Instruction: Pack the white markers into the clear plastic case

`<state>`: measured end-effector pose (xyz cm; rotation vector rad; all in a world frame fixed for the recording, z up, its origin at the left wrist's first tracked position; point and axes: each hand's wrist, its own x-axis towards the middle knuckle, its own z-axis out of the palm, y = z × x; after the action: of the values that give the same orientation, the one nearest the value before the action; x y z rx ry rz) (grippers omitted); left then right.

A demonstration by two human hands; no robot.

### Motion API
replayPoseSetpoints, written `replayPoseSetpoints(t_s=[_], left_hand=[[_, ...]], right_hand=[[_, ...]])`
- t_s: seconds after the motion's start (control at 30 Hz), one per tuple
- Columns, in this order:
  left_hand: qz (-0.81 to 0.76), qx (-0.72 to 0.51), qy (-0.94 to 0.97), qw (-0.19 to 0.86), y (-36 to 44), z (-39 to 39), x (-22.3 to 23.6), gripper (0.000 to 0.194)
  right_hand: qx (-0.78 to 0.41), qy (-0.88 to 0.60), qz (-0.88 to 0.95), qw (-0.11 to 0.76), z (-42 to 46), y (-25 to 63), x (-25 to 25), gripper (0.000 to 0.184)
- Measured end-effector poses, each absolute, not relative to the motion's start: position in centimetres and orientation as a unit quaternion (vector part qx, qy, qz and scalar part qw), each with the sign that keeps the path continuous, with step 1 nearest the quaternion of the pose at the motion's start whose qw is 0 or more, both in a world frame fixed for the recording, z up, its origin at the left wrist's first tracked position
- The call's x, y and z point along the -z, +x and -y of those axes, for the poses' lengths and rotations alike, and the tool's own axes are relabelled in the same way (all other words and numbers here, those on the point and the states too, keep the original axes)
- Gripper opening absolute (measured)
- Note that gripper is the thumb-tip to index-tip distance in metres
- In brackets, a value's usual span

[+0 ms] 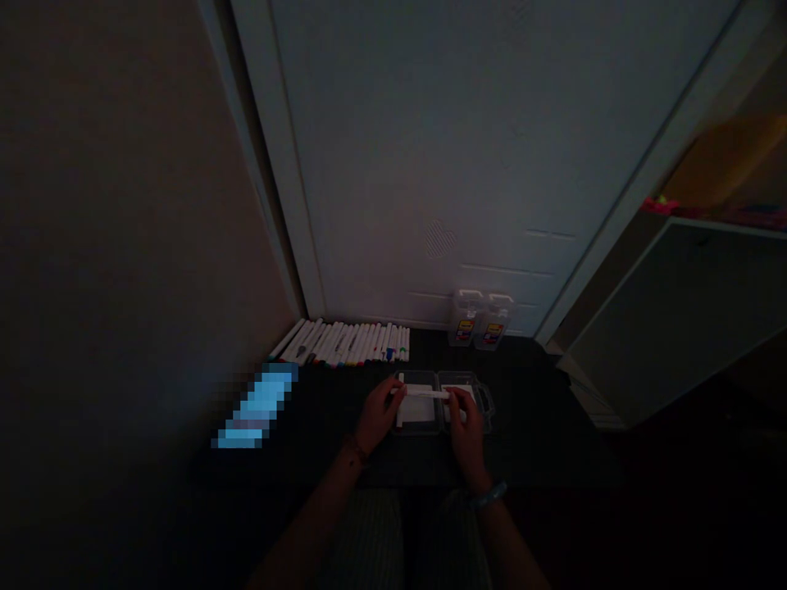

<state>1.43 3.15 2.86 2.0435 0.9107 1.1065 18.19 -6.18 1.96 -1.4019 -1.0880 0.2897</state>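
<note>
Both my hands hold one white marker (429, 394) level above an opened clear plastic case (438, 426). My left hand (379, 412) pinches its left end, and my right hand (466, 422) grips the right end. Under my left fingertips another white marker (400, 419) stands lengthwise along the left side of the case. White pieces, perhaps paper, show in both halves of the case. A carry handle (487, 399) sticks out at its right side. The dim light hides fine detail.
A row of white markers (350, 342) with coloured ends lies at the table's back left. Two clear cases with labels, one on the left (466, 318) and one on the right (495, 322), stand against the door (393, 164). A blurred bright screen (258, 406) is at the left.
</note>
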Motion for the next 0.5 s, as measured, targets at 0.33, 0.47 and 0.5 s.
replayPoseSetpoints(t_s=[0.33,0.47,0.5], left_hand=[[-0.349,-0.409,0.781,0.317,1.4,-3.12,-2.78,0.025],[-0.35,-0.42,0.776,0.313,1.46,-3.09,-2.82,0.023],[-0.349,-0.421,0.776,0.313,1.46,-3.09,-2.85,0.023]], right_hand=[[-0.132,-0.611,0.47,0.623,6.04,18.27,-1.64,0.031],[-0.125,-0.608,0.474,0.624,6.06,18.23,-1.7,0.029],[-0.124,-0.609,0.473,0.624,6.07,18.23,-1.72,0.029]])
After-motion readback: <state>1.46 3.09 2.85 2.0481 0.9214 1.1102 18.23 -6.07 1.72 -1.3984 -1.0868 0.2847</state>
